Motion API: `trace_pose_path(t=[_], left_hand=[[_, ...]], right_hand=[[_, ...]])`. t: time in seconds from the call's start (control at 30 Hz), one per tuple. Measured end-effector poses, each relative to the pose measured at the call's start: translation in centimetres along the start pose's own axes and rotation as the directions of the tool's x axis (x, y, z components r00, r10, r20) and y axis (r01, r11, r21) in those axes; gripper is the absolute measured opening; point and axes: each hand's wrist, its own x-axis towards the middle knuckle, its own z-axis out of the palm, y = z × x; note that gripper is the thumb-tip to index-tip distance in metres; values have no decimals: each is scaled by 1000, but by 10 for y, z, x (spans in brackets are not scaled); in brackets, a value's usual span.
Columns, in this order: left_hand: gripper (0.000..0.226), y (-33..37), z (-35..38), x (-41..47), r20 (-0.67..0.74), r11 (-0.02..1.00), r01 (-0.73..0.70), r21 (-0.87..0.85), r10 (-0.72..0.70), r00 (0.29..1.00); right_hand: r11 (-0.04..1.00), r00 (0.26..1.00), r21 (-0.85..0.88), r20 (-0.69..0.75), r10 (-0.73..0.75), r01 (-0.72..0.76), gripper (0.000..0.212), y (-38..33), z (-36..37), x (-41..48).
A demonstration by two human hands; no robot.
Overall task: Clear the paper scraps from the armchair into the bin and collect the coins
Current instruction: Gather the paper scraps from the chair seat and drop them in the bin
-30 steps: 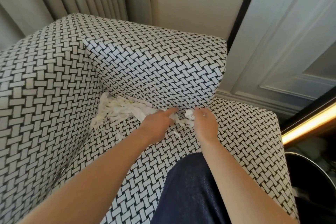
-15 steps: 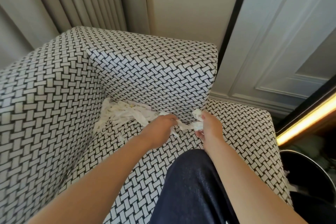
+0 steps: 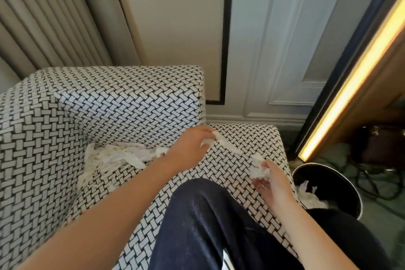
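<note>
A curtain (image 3: pixel 43 17) hangs behind the armchair (image 3: pixel 131 103), and a panelled wall (image 3: pixel 274 50) runs to its right. A lit light strip (image 3: pixel 355 72) slants down to the floor, with a brown bag (image 3: pixel 381 144) and dark cables (image 3: pixel 377 184) near its foot. The person's knee (image 3: pixel 208 215), in dark denim, rests on the seat front between the two forearms and covers part of the cushion. The left forearm crosses the seat and hides the near edge of the scraps (image 3: pixel 114 160), a white heap in the seat's far left corner where the two upholstered sides meet. The left hand (image 3: pixel 192 144) hovers over the middle of the seat, fingers curled, pinching a paper strip (image 3: pixel 225 143) that trails toward the right hand (image 3: pixel 271 182). That hand is turned palm up over the seat's right edge, fingers loosely curled under a wad (image 3: pixel 259 170) of paper. The black bin (image 3: pixel 335 182) stands on the floor just beside the chair's right side. In it lies crumpled paper (image 3: pixel 309 195), against its near left wall.
</note>
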Motion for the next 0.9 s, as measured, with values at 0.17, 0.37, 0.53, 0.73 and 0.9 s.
trace_pose_path(t=[0.17, 0.37, 0.53, 0.73, 0.9], left_hand=[[31, 53, 40, 38, 22, 996, -85, -14, 85, 996], [32, 118, 103, 83, 98, 979, -186, -86, 194, 976], [31, 159, 160, 123, 199, 965, -220, -140, 245, 949], [33, 178, 221, 155, 317, 967, -213, -136, 247, 916], [40, 186, 251, 160, 342, 972, -203, -115, 231, 911]], right_hand=[[995, 992, 43, -90, -85, 89, 13, -25, -64, 18], [985, 962, 17, -215, -166, 174, 35, -48, -128, 50], [984, 928, 27, -339, -156, 175, 22, -53, -166, 88], [990, 893, -39, -429, -136, 132, 35, -54, -186, 130], [973, 831, -181, -512, -216, 141, 32, -55, -187, 149]])
